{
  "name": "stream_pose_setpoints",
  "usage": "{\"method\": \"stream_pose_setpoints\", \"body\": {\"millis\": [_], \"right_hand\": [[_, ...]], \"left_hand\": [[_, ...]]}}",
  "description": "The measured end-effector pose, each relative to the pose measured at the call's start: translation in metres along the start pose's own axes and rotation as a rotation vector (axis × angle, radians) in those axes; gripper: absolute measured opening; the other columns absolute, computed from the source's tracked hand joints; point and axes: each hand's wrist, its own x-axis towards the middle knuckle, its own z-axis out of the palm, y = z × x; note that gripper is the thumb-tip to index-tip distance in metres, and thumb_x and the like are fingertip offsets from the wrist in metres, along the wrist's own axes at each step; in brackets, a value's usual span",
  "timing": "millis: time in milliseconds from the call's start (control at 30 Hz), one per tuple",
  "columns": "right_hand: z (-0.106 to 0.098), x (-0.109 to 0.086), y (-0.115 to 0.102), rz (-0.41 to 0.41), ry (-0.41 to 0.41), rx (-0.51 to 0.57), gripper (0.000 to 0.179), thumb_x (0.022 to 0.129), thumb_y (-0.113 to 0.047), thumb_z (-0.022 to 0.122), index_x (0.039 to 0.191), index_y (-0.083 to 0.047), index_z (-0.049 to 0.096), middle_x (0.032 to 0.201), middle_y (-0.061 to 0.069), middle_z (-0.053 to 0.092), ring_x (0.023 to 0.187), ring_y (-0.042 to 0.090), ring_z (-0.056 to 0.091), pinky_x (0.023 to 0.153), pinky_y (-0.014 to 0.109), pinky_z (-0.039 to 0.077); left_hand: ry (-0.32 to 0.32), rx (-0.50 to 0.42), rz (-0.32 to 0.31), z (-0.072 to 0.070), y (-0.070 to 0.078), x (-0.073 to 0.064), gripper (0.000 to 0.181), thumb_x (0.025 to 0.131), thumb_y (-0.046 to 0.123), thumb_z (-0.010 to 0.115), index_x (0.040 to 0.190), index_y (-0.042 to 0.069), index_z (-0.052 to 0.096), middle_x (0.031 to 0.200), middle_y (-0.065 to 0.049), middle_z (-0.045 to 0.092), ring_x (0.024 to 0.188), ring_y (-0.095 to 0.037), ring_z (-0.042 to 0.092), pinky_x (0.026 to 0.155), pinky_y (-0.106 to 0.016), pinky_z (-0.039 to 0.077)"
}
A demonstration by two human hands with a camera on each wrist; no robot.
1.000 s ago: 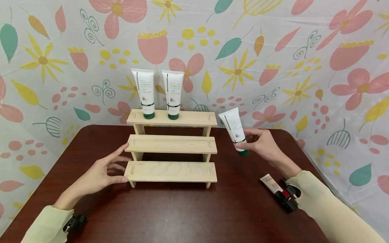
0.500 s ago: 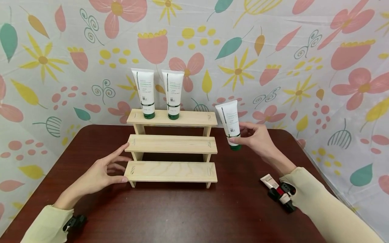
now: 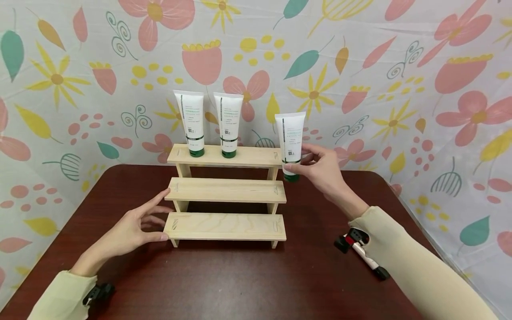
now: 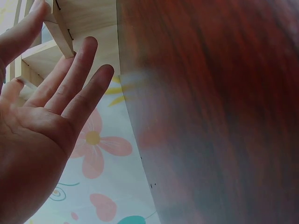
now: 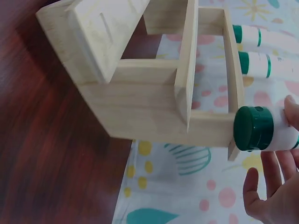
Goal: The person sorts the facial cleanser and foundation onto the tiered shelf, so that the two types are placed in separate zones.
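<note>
Cloth (image 3: 256,58) printed with pink, yellow and teal flowers hangs behind a wooden stand (image 3: 226,190), and a dark reddish-brown counter (image 3: 240,280) spreads beneath. The stand has three steps, rising toward the cloth. At its left end is the left hand (image 3: 124,229), fingers spread, index fingertip and thumb touching the ends of the middle and lowest steps. At the stand's right end, the right hand (image 3: 323,172) pinches a white tube (image 3: 292,138) between thumb and fingers, just above its green cap (image 3: 291,177). That tube is nearly upright, cap down, overlapping the end of the top step as seen from the head; whether it touches the wood cannot be told. Two matching tubes (image 3: 190,120) stand cap down on the stand's top step, slightly apart. A pale little tube (image 3: 365,256) lies right of the stand, partly hidden by black wrist gear (image 3: 357,237).
</note>
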Motion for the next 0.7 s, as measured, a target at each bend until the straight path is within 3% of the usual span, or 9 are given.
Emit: {"method": "stream_pose_setpoints", "body": {"millis": [400, 700], "right_hand": [[0.030, 0.023, -0.021, -0.072, 0.080, 0.054, 0.052, 0.083, -0.017, 0.093, 0.132, -0.010, 0.075, 0.107, 0.011, 0.068, 0.088, 0.024, 0.065, 0.069, 0.029, 0.055], [0.049, 0.036, -0.024, -0.136, 0.134, 0.129, 0.051, 0.080, -0.012, 0.094, 0.127, -0.006, 0.077, 0.106, 0.011, 0.072, 0.083, 0.023, 0.069, 0.066, 0.028, 0.054]], "left_hand": [[-0.002, 0.001, 0.016, 0.000, -0.002, 0.000, 0.110, 0.084, 0.010, 0.091, 0.170, 0.026, 0.025, 0.133, -0.016, 0.066, 0.101, -0.019, 0.073, 0.085, -0.040, 0.061], [-0.003, -0.007, 0.014, -0.001, -0.002, 0.000, 0.109, 0.084, 0.011, 0.091, 0.170, 0.026, 0.025, 0.133, -0.016, 0.066, 0.101, -0.020, 0.073, 0.085, -0.040, 0.061]]}}
